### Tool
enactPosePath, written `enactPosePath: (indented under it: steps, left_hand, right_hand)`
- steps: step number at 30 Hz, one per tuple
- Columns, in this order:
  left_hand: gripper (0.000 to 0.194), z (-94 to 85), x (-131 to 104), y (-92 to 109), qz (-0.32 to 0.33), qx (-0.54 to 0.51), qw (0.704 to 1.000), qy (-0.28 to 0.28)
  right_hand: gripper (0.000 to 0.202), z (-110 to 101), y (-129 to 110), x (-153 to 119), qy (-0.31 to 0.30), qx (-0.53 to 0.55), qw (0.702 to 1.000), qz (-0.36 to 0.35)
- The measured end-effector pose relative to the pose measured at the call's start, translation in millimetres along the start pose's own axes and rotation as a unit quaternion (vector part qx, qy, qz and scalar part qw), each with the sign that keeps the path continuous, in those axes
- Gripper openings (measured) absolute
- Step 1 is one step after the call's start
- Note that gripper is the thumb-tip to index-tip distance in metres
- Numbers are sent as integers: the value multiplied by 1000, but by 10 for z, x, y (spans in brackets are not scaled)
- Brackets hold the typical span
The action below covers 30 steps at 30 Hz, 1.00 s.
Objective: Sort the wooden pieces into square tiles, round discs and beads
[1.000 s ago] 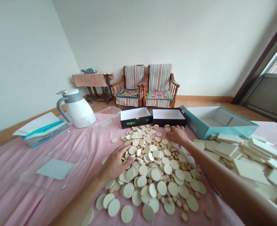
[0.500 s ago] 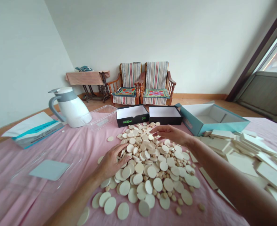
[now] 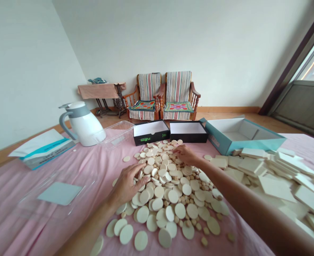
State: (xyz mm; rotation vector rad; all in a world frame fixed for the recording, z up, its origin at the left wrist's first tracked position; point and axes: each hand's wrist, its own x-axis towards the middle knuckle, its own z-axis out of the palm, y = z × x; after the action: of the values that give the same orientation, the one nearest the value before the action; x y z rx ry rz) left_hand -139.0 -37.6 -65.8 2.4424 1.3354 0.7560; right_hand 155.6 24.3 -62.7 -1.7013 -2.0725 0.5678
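A heap of pale round wooden discs is mixed with small wooden cubes. At the heap's left side rests my left hand, thumb and fingers apart, its fingertips against the discs. My right hand reaches to the far part of the heap. Its fingers bend down and come together among discs and cubes. Whatever lies between those fingertips is too small to make out.
Two black boxes with white insides stand behind the heap, beside a light blue box. Flat wooden pieces pile up at right. At left are a white jug, a printed packet and clear plastic trays.
My right hand has dropped lower onto the far part of the heap, and its fingers have curled from stretched to bent. My left hand stays nearly in place. The view has shifted slightly.
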Motion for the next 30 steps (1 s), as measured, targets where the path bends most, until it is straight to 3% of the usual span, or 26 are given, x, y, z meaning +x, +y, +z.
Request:
enactPosePath:
  steps: [5,9,13,17,23,30]
  left_hand:
    - [34,-184,134,190,20,4,999,49]
    - [33,-263,574,235,21,56,998,4]
    - [29,-63,1126,-2,-1,119,991,-55]
    - [29,231,1436,-273,-29,153,985,-69]
    - [33,433,1505,-381,-65,167,981,-74]
    - [23,365,1391,-240,-47,146,984,-90]
  right_hand:
    - [40,-180,-46,14,4,-7,1000,-22]
    - [39,-141,-176,257,58,-54,996,-28]
    - [33,81,-396,522,55,-98,992,-50]
    - [32,273,-527,686,42,-139,989,-31]
    - [41,407,-562,776,23,-170,985,6]
    - [44,361,-635,588,-33,-171,984,-45]
